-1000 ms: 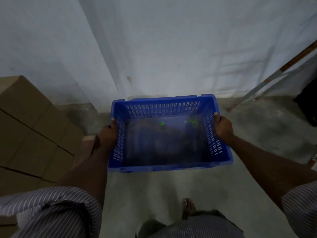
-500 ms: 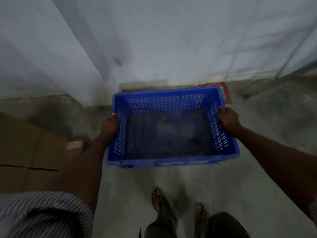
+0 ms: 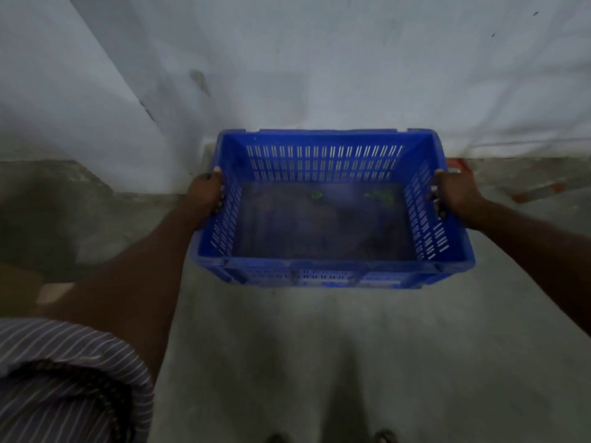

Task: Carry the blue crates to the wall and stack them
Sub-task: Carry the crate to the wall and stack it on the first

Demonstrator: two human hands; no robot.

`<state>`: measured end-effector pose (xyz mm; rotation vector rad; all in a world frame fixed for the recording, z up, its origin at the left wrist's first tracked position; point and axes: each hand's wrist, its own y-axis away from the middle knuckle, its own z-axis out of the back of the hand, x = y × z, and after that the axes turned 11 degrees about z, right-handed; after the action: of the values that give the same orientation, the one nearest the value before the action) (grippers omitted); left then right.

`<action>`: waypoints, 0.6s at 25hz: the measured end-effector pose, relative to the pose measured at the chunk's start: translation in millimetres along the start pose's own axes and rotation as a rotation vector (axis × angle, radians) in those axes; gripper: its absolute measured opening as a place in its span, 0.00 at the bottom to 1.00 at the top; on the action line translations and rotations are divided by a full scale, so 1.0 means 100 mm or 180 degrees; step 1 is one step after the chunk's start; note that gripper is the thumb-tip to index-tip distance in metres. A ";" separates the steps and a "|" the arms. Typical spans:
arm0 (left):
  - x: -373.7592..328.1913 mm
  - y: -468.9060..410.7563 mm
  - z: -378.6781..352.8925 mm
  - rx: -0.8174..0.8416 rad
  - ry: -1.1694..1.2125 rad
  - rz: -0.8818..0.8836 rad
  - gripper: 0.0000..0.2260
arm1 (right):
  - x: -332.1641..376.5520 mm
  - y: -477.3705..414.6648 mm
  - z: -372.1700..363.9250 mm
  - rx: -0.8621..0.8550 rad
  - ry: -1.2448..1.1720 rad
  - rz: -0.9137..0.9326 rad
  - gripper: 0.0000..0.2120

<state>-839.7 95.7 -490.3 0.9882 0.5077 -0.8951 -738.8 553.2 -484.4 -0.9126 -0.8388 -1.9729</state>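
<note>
Blue crate [image 3: 323, 161], perhaps level, between outstretched hands [image 3: 204, 195] [image 3: 457, 195]

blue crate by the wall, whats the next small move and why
Probably lower the blue slotted plastic crate straight down onto the grey concrete floor: left hand and right hand grip its sides, and its far edge is by the white wall.

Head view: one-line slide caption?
Left hand and right hand hold the blue crate by its short sides, facing the white wall.
</note>
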 end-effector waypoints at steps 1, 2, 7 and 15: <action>0.00 -0.19 -0.11 -0.0061 0.0053 -0.0094 0.19 | -0.08 -0.20 -0.09 -0.0003 -0.0037 -0.0016 0.12; 0.00 -0.35 -0.21 -0.0114 0.0083 -0.0179 0.20 | -0.15 -0.38 -0.18 -0.0020 -0.0054 -0.0023 0.14; -0.04 -1.04 -0.63 -0.0237 0.0012 -0.0434 0.21 | -0.43 -1.10 -0.51 -0.0331 -0.0052 0.0330 0.19; 0.27 -1.57 -0.97 -0.0029 0.0060 -0.0313 0.19 | -0.78 -1.67 -0.87 -0.0455 0.0429 0.0697 0.22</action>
<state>-953.3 130.2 -634.4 0.9706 0.5797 -0.9711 -874.0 591.7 -632.0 -0.9010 -0.5046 -1.8955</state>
